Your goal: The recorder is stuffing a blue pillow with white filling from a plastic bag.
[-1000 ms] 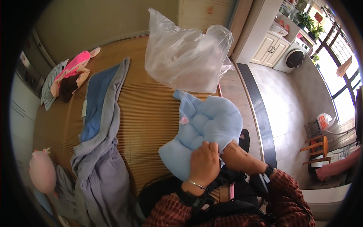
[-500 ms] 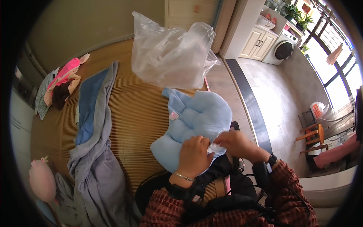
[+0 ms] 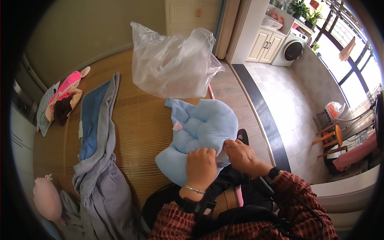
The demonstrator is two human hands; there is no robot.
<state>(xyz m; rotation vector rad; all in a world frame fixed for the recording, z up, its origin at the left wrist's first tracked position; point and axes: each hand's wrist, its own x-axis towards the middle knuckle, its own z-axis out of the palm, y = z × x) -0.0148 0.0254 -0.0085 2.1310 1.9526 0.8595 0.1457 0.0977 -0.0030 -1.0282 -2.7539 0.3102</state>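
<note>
A light blue padded cushion (image 3: 202,130) lies on the woven bamboo mat (image 3: 138,124) in front of me. My left hand (image 3: 201,167) is closed in a fist on the cushion's near edge. My right hand (image 3: 240,154) pinches the same edge just to the right, fingers gripping the fabric. A large crumpled clear plastic bag (image 3: 172,60) stands on the mat just beyond the cushion.
A grey-blue blanket (image 3: 96,160) lies in folds at the left. A pink and brown plush doll (image 3: 64,96) sits at the far left, and a pink plush toy (image 3: 46,198) at the lower left. A tiled floor (image 3: 288,104), white cabinet and washing machine (image 3: 294,48) are on the right.
The view has shifted, so the bag and cushion sit lower in the picture. My right hand has come up onto the cushion's edge beside my left hand.
</note>
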